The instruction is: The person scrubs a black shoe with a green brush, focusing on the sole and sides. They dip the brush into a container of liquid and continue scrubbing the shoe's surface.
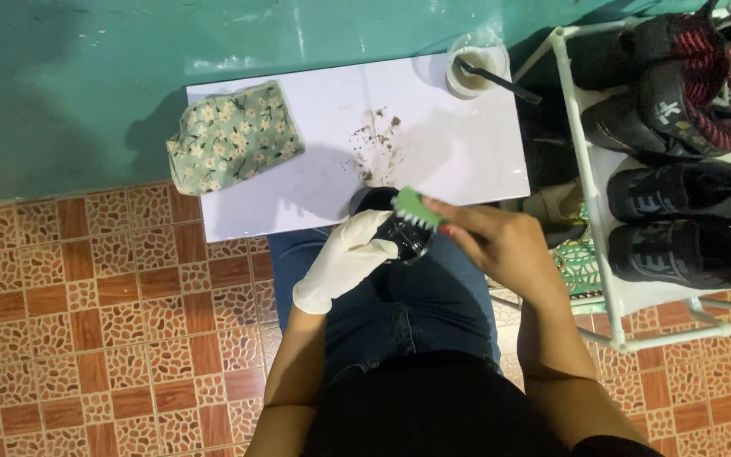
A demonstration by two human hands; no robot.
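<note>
My left hand (344, 258), in a white glove, grips a black shoe (395, 228) over my lap. My bare right hand (497, 241) holds a green brush (418, 209) with white bristles pressed against the shoe. Most of the shoe is hidden by both hands. A white paper sheet (458, 144) lies on the floor in front of my knees, with specks of dirt (378, 140) scattered on it.
A folded floral cloth (232, 134) lies on the sheet's left corner. A clear cup (474, 66) of murky liquid with a dark stick stands at its far right corner. A white rack (590, 169) on the right holds several black shoes (678, 199). Tiled floor lies to the left.
</note>
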